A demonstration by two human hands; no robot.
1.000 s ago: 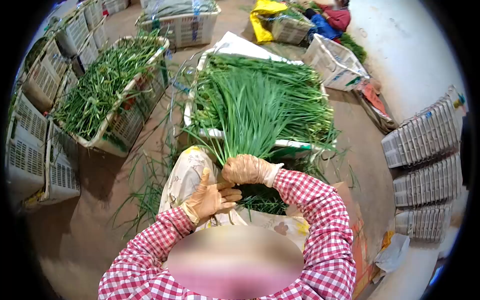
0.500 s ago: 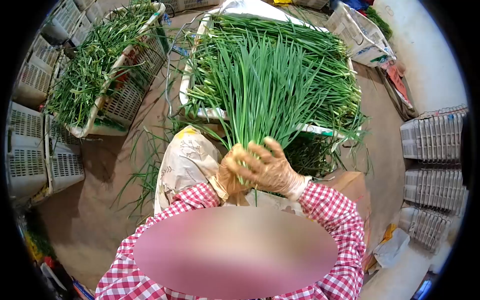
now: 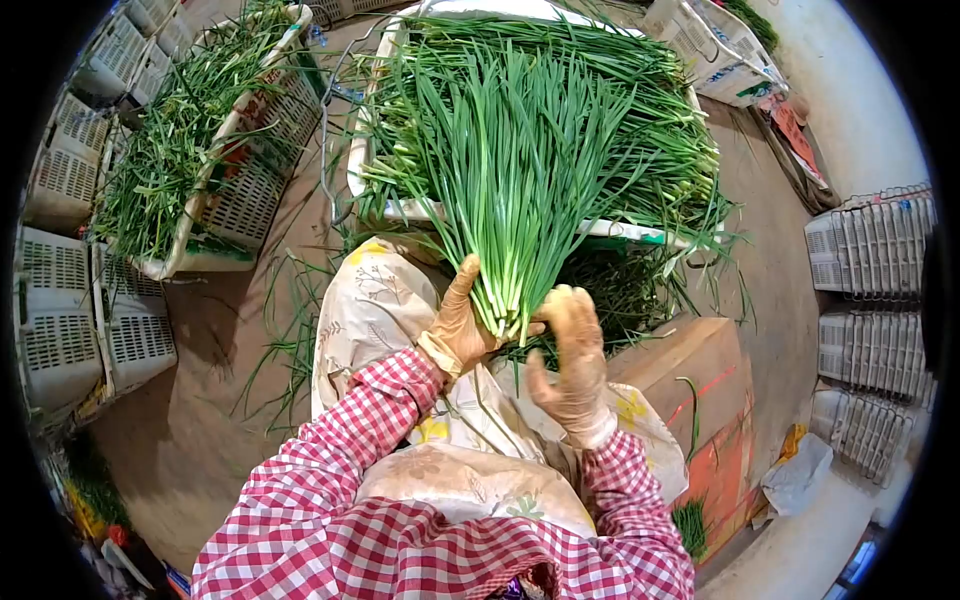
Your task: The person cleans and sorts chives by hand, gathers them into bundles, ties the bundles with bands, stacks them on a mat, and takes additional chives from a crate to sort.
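A fan-shaped bunch of garlic chives (image 3: pixel 515 215) lies across my left hand (image 3: pixel 462 328), pale stem ends toward me and green leaves pointing away. My left hand, in a tan glove, cups the stems from below with its thumb up along their left side. Just right of the stem ends, my right hand (image 3: pixel 577 368), gloved alike and slightly blurred, is held up with thumb and fingers apart and nothing in it. Beyond the bunch, a white crate (image 3: pixel 357 165) is heaped with more garlic chives (image 3: pixel 660 150), partly covered by the bunch's leaves.
Left of the white crate stands another crate (image 3: pixel 255 190) piled with loose green trimmings (image 3: pixel 165 170). A cardboard box (image 3: pixel 690 370) sits by my right knee. Stacked crates (image 3: pixel 55 310) line the left side, and more crates (image 3: pixel 870 250) stand along the right wall.
My right hand has drawn back from the stem ends, down and to the right. My left hand has turned and its thumb has lifted, so the stem ends show. The bunch has spread slightly.
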